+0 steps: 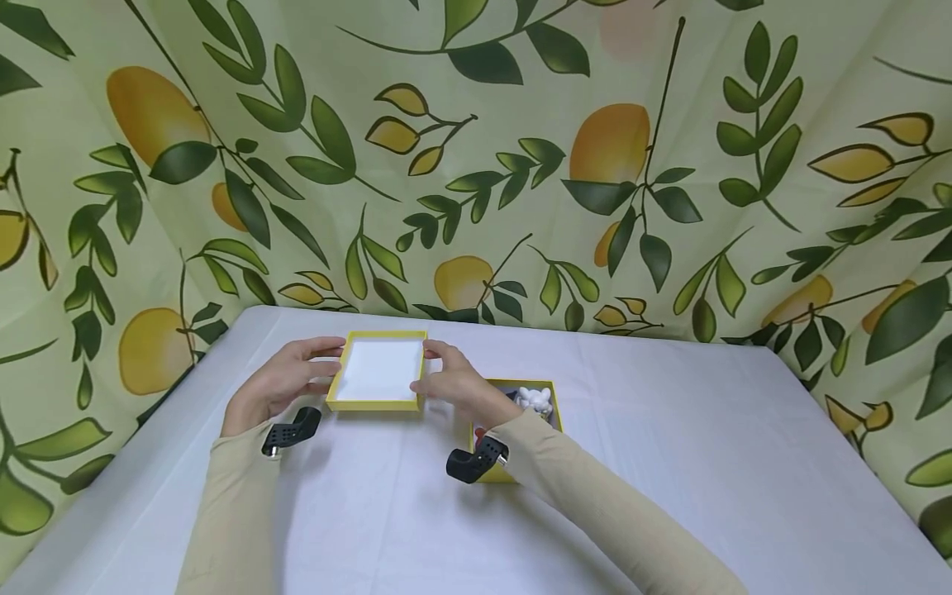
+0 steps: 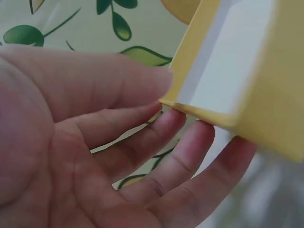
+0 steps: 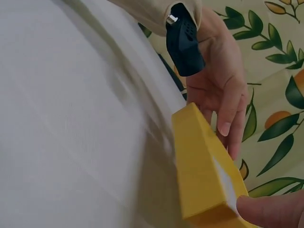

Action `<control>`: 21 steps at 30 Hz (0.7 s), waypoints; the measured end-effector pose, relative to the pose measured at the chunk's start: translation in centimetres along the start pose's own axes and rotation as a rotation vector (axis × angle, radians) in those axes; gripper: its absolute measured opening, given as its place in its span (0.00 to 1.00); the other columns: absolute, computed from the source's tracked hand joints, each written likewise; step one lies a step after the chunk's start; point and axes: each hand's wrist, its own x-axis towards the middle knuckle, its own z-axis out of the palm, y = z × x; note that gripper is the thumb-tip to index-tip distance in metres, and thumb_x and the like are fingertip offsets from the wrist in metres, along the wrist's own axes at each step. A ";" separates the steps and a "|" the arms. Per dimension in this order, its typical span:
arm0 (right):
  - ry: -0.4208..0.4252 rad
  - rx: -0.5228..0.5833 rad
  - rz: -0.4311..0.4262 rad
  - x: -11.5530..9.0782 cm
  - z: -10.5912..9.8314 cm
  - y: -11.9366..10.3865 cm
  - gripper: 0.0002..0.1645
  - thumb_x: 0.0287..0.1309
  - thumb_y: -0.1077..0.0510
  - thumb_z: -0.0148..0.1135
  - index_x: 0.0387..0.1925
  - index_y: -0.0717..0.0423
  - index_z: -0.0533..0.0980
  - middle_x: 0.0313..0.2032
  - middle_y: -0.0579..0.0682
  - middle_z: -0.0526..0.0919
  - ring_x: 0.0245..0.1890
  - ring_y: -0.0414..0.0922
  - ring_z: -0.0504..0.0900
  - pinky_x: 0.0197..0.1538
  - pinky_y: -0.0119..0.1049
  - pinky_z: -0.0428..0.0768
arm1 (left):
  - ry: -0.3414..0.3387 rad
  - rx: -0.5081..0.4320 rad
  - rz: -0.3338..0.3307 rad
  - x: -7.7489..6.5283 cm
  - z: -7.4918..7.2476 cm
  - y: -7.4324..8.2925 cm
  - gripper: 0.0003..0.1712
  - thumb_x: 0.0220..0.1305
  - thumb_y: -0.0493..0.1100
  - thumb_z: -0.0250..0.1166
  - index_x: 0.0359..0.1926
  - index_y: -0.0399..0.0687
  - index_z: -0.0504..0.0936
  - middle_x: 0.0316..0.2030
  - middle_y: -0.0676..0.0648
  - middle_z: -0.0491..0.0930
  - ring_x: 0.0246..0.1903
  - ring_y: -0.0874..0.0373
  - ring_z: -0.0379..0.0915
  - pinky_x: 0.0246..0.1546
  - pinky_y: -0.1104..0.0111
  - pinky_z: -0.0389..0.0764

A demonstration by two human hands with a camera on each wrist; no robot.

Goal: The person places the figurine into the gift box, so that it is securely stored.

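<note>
A shallow yellow box lid (image 1: pixel 375 406) with a white inside is held above the table, its hollow side facing me. At its left wall, my left hand (image 1: pixel 271 384) touches the outside with nearly straight fingers; in the left wrist view the thumb tip meets the yellow wall (image 2: pixel 270 109) too. My right hand (image 1: pixel 457 384) pinches the right wall, thumb over the rim and fingers behind. Under the right wrist stands an open yellow box (image 1: pixel 556 409), partly hidden by the arm. Inside it are a white figurine (image 1: pixel 534 400) and something red (image 1: pixel 479 433).
A white cloth (image 1: pixel 669 446) covers the table. Behind and around it hangs a curtain (image 1: pixel 506 248) printed with leaves and orange fruit. Each wrist wears a black camera mount (image 1: pixel 292 430).
</note>
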 end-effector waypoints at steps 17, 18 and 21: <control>-0.017 0.064 -0.023 -0.2 -1.3 -0.8 0.47 0.53 0.68 0.67 0.74 0.53 0.60 0.65 0.56 0.68 0.55 0.49 0.72 0.62 0.41 0.72 | 0.052 0.007 0.074 -0.7 -0.1 1.6 0.33 0.72 0.35 0.54 0.73 0.31 0.56 0.70 0.31 0.62 0.53 0.59 0.73 0.54 0.64 0.81; -0.026 0.073 -0.023 -0.3 -1.5 -0.9 0.48 0.54 0.68 0.67 0.74 0.51 0.60 0.66 0.56 0.67 0.55 0.49 0.72 0.62 0.41 0.71 | 0.054 0.010 0.076 -0.8 -0.1 1.8 0.32 0.72 0.35 0.54 0.73 0.32 0.57 0.70 0.31 0.62 0.54 0.58 0.73 0.55 0.62 0.81; -0.052 0.084 -0.025 -0.4 -2.0 -1.1 0.49 0.55 0.66 0.68 0.75 0.46 0.58 0.67 0.55 0.66 0.58 0.51 0.73 0.65 0.44 0.71 | 0.061 0.016 0.092 -1.0 -0.1 2.2 0.32 0.73 0.35 0.54 0.74 0.33 0.57 0.70 0.32 0.62 0.56 0.55 0.73 0.57 0.60 0.81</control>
